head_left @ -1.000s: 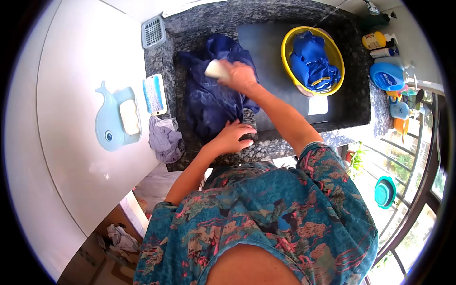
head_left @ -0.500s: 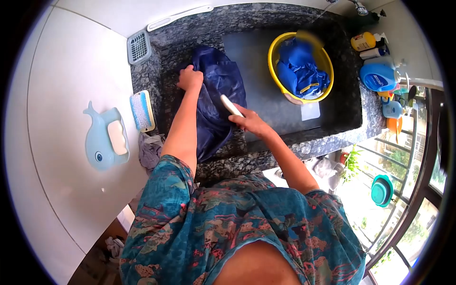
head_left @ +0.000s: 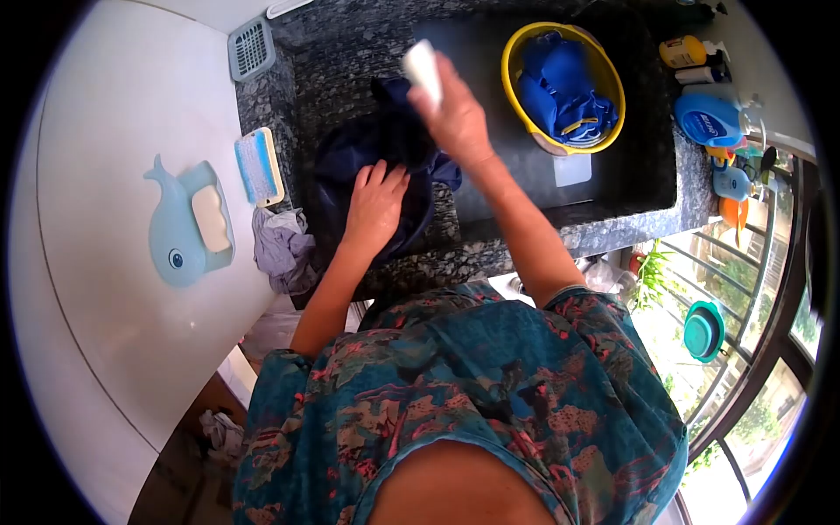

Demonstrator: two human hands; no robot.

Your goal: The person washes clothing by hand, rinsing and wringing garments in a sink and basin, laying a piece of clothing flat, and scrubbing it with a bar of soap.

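Observation:
A dark navy cloth (head_left: 337, 166) lies bunched on the granite slab. Flat against it rests my left hand (head_left: 376, 203), its fingers stretched out and slightly apart. Raised over the far end of the cloth, my right hand (head_left: 457, 118) is closed around a white oblong object (head_left: 423, 70); blur hides whether it is a soap bar or a brush.
Right of the cloth is a dark sink (head_left: 490, 197) holding a yellow basin (head_left: 623, 87) of blue clothes (head_left: 560, 83). Several bottles (head_left: 707, 118) line the right ledge. A blue-white brush (head_left: 256, 166) and a grey cloth (head_left: 284, 249) are at left.
My right hand has lifted the white object up and away. My left hand has moved down and right, from clutching the cloth to lying on it. The cloth is more bunched; the view has shifted slightly.

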